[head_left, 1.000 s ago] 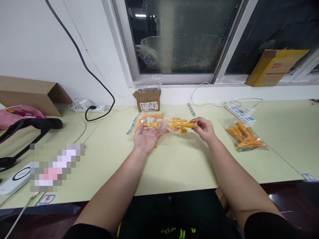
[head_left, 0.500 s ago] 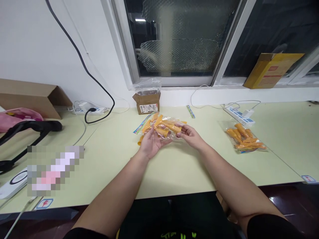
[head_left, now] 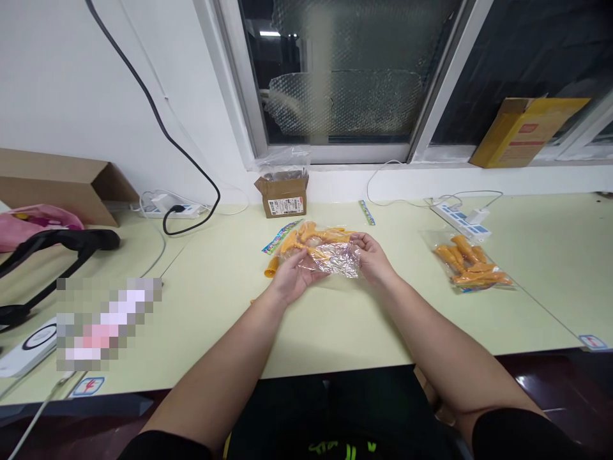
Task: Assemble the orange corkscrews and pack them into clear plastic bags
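Between my hands is a clear plastic bag (head_left: 335,259) with several orange-yellow plastic pieces (head_left: 309,233) inside and a colourful printed strip (head_left: 281,236) along its upper left edge. My left hand (head_left: 292,281) supports the bag from below, thumb on top. With bent fingers my right hand (head_left: 373,255) pinches the bag's right edge. An orange piece with a round open end (head_left: 271,267) lies on the table beside my left hand, and a small bit of orange (head_left: 253,301) shows by my left wrist. The exact kind of the pieces is unclear.
A second bag of orange pieces (head_left: 472,265) lies to the right. At the back stand a small open carton (head_left: 285,198) and a loose printed strip (head_left: 367,213). Power strips (head_left: 460,220) with cables, a black frame (head_left: 62,239) and a pink bag (head_left: 38,227) are around.
The bag has tilted, so its crinkled clear film now faces up. My right hand has shifted slightly right to its edge, and the pieces have slid toward the far side.
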Available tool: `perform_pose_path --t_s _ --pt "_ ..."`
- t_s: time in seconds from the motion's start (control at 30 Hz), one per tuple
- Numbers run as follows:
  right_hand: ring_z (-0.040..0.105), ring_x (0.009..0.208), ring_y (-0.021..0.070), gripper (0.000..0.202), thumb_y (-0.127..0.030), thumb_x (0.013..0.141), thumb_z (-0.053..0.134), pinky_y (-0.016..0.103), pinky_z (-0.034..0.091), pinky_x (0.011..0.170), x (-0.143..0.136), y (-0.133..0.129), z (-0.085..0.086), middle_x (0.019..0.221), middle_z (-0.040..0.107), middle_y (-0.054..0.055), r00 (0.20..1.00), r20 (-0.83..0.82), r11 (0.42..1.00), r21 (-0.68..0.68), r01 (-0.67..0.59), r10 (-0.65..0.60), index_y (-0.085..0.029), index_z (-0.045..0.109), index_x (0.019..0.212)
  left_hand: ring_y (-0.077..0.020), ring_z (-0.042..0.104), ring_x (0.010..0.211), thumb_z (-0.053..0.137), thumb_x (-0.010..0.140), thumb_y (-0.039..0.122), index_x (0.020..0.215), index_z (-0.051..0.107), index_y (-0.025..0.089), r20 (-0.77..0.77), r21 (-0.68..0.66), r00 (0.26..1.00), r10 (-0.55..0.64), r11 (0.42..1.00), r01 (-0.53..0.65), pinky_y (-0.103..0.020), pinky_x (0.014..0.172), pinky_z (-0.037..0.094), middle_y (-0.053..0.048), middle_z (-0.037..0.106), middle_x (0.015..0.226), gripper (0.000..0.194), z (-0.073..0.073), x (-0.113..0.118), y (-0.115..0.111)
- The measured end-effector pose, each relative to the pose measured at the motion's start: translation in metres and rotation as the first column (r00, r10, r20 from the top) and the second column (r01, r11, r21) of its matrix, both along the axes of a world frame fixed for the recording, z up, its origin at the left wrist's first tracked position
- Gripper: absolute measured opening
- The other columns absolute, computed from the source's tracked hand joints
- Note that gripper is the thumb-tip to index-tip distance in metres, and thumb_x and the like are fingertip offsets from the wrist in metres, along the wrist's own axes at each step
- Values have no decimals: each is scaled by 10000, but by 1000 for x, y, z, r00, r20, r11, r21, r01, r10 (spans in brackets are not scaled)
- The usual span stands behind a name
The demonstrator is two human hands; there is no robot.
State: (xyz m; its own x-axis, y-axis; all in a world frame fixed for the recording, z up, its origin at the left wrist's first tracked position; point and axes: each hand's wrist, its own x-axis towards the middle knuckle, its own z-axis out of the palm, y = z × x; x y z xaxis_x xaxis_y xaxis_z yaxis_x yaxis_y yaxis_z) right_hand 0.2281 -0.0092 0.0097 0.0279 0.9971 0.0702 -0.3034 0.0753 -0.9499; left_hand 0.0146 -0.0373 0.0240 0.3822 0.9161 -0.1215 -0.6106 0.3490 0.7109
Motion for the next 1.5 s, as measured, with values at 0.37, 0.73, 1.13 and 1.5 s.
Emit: perform_pose_path --t_s 0.37,0.73,1.13,1.5 --pt "694 771 192 541 -450 533 973 357 582 784 -5 1 -9 853 731 10 992 124 1000 8 -6 5 -210 679 918 -287 720 1115 540 981 199 1209 708 127 -16 -13 999 -32 999 32 -526 1076 527 -157 752 1221 292 -6 2 0" --pt "648 1155 251 668 -562 832 774 448 506 1049 2 -1 -7 1276 688 73 917 302 938 147 -314 260 -323 616 1435 -321 687 1220 547 1008 275 1301 659 155 -16 5 996 -91 996 91 -536 1052 536 -173 699 1344 335 -1 4 -4" --pt "579 1196 270 1160 -631 797 781 496 435 1101 3 -11 -7 1426 509 137 767 529 744 332 -580 362 -334 93 1683 -258 594 1371 778 863 169 1403 584 336 133 249 941 313 908 -337 -411 1121 491 -49 690 1393 597 5 15 -12" --pt "592 1262 289 666 -581 913 684 493 494 1083 8 -18 9 1486 540 125 843 474 793 395 -463 256 -319 503 1498 -266 721 1172 586 976 248 1339 646 197 145 -72 944 297 955 -289 -461 1067 558 -99 762 1245 372 11 6 -1"
